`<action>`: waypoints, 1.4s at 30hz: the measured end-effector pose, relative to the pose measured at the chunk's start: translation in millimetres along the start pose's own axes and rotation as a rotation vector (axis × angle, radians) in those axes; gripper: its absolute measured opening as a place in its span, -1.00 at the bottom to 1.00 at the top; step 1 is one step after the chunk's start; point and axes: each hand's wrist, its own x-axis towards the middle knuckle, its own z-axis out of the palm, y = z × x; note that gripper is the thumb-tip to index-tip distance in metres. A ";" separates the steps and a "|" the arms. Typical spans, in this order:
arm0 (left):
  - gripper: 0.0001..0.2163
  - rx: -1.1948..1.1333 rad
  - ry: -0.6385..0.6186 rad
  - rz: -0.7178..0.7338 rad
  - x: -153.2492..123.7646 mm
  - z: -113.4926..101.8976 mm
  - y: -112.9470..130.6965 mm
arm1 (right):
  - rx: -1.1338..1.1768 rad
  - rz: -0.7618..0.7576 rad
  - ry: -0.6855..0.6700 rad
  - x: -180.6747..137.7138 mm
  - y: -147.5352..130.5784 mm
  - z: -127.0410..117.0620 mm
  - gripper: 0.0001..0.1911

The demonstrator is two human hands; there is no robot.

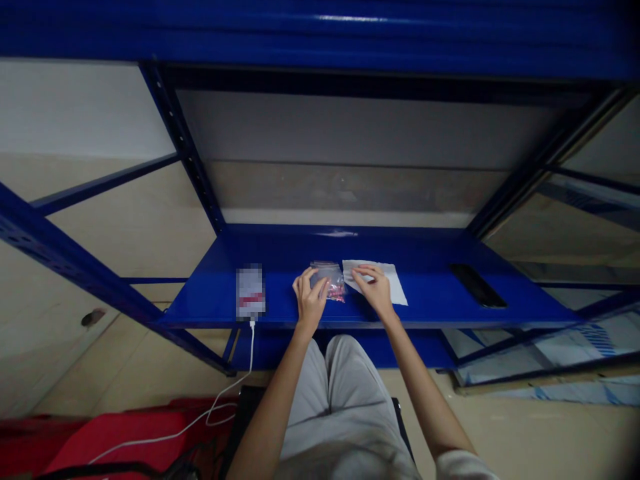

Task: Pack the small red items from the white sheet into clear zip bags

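A small clear zip bag (329, 273) with pinkish-red little pieces in its lower right part lies on the blue shelf. My left hand (310, 299) is closed on the bag's left side, thumb and fingers bent over it. Just right of the bag, a creased white sheet of paper (395, 283) lies flat. Above that paper my right hand (375, 290) is closed in a pinch, thumb and fingertips pointing towards the bag. Whatever the right fingertips hold, if anything, is too small to make out.
On the shelf's left part lies a blurred-out device (251, 291) with a white cable (251, 347) running down to the left. A black phone-like object (477, 285) rests at the right. Blue uprights (187, 140) frame the shelf (295, 243), and a blue beam (320, 40) crosses above.
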 end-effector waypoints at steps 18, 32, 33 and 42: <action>-0.90 0.016 -0.011 -0.004 0.2 -1.1 2.4 | -0.087 -0.073 -0.079 20.6 1.3 -6.7 -0.76; -0.85 0.046 -0.032 0.028 -2.6 1.1 -0.8 | -0.392 -0.262 -0.264 -7.4 -88.6 5.5 -0.88; -0.84 0.045 -0.034 0.032 -2.9 0.9 -0.7 | -0.390 -0.264 -0.272 -9.2 -89.7 8.7 -0.86; -0.79 -0.003 -0.026 -0.008 -4.5 -1.6 -2.0 | 0.050 -0.325 -0.377 -17.8 -68.0 10.4 -0.83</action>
